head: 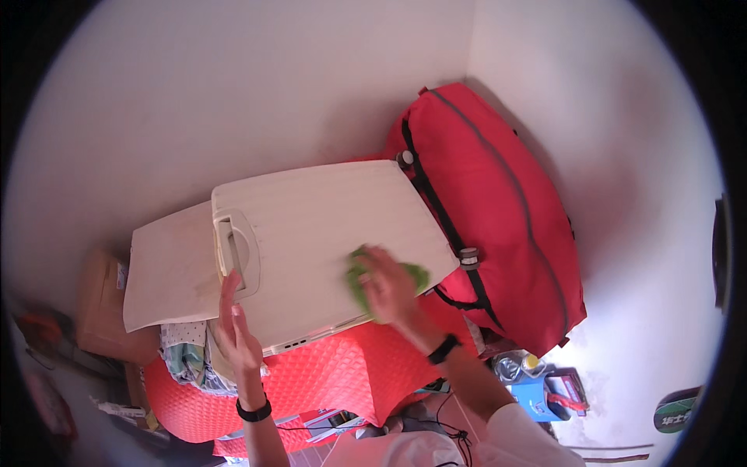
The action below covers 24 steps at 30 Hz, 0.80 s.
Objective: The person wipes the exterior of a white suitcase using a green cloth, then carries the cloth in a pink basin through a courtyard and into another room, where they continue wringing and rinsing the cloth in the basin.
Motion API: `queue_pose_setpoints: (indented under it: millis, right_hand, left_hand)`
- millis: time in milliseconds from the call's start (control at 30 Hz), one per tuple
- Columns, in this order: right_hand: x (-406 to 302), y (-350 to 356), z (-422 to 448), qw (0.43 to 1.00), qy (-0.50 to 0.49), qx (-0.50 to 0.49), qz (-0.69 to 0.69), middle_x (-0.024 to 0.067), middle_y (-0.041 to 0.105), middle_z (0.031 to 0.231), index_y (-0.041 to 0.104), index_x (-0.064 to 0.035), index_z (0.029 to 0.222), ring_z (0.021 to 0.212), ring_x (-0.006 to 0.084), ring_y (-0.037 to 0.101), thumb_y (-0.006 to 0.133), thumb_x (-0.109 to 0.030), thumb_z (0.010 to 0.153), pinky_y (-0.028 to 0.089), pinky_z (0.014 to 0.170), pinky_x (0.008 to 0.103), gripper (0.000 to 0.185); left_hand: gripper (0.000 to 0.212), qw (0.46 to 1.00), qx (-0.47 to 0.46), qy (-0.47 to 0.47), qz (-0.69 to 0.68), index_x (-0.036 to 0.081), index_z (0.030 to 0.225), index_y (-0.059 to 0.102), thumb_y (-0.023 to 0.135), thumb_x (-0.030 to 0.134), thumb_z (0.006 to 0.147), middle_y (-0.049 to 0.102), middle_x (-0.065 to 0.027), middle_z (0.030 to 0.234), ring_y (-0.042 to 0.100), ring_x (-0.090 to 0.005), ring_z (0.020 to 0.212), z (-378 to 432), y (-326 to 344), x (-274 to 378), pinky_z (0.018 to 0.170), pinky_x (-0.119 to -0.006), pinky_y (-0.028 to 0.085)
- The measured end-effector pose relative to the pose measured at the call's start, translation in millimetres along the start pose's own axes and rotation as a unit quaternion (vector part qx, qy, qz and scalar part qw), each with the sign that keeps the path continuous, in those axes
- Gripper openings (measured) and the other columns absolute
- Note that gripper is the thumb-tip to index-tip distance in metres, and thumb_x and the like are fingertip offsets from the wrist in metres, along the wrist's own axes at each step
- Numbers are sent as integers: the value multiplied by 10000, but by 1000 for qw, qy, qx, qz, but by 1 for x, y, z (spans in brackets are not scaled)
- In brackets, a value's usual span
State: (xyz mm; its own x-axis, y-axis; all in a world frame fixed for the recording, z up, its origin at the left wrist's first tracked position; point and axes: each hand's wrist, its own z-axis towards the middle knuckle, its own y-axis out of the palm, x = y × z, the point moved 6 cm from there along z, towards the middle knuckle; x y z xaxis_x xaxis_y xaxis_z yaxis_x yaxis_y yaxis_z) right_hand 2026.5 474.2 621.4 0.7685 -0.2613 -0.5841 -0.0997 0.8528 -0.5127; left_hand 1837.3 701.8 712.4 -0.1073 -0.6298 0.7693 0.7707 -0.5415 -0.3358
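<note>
A white hard plastic case [315,227] with wheels on its right end lies flat before me, its recessed handle [238,251] at the left end. My right hand [388,286] holds a green cloth [357,280] against the case's upper face, near the front right corner. Hand and cloth are blurred. At the front left corner, my left hand [238,333] is raised beside the case's edge, palm inward and fingers extended. It grips nothing; light contact with the edge cannot be made out. Both wrists wear dark bands.
A large red zipped bag [496,216] leans by the wheels. Left of the case are a pale board [172,268], a cardboard box [99,303] and bagged fabric [195,359]. Red quilted cloth [315,373] spreads underneath. A plastic jug [513,368] stands low right.
</note>
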Motion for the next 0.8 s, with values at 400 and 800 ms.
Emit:
queue_pose_setpoints:
  millis: [400,800]
  right_hand:
    - [-8,21,14,995,71,-50,-58,309,431,1501,438,64,1447,1429,501,364,701,-413,859,256,1216,590,801]
    - [110,-35,10,980,96,10,-175,234,534,1418,550,3,1364,1300,459,492,503,-242,1026,354,1147,539,420]
  left_hand:
    - [650,980,-73,26,183,-6,1428,546,369,512,1076,547,-175,1477,338,-375,1489,2,18,0,1216,-502,242]
    - [524,973,-72,44,213,-24,1294,626,382,394,1095,559,-198,1455,356,-414,1467,-3,15,-13,1200,-523,268]
